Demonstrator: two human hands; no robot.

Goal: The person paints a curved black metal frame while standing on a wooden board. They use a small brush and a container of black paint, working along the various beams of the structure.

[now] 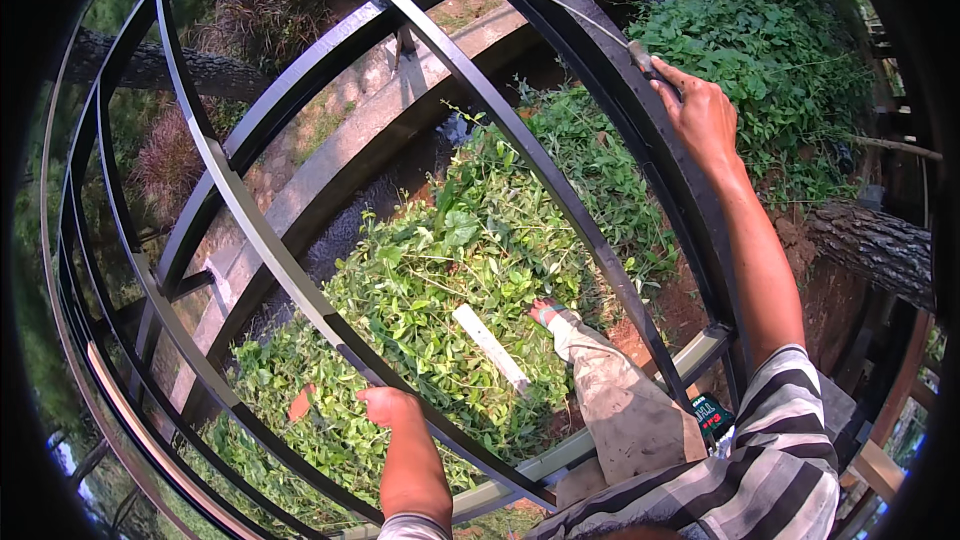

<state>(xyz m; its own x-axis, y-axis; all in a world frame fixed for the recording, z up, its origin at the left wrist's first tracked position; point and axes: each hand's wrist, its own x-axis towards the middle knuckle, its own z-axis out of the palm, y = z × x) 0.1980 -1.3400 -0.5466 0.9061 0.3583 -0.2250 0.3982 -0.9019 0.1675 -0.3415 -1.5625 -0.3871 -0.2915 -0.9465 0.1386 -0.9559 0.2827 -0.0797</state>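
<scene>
At the upper right, my right hand (697,112) is closed round a dark-handled tool (642,58) with a pale, blunt end. It lies over a broad black curved beam (660,130). From that end a thin pale rod or wire (560,5) runs up and left along the beam; its exact kind is unclear. Lower down, my left hand (388,407) closes on a narrower curved metal bar (368,365), with most fingers hidden. This bar is dark at its lower end and pale grey higher up.
More curved bars (225,180) fan out leftward. Below are leafy plants (440,270), a pale strip (490,345) and a concrete edge (330,160). My trousered leg (630,390) is beside a lower crossbar (700,350), near a green-and-black packet (712,415). A trunk (875,250) stands right.
</scene>
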